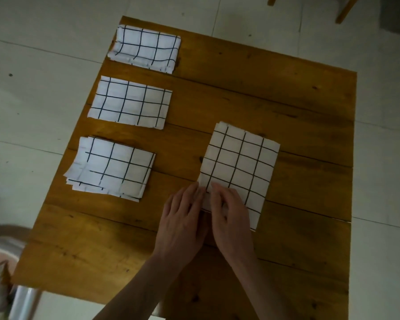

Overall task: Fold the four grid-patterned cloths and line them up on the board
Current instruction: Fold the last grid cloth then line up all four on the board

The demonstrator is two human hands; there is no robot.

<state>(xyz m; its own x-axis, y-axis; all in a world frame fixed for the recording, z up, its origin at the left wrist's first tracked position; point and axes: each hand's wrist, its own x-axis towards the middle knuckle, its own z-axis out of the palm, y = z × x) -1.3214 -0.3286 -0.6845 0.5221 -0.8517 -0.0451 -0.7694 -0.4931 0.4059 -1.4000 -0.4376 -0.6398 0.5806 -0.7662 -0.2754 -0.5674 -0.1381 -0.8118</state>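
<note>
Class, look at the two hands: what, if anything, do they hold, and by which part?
Both the left hand and the right hand rest on the fourth cloth at its near left corner; whether they pinch it cannot be told.

We see two bare forearms reaching in from the bottom edge, with no sleeves, cuffs, watches or bands showing on either of them. Our left hand (183, 218) and right hand (229, 215) carry no gloves and no rings that we can make out. The fingers are slender, with short nails, dim in the low light.
</note>
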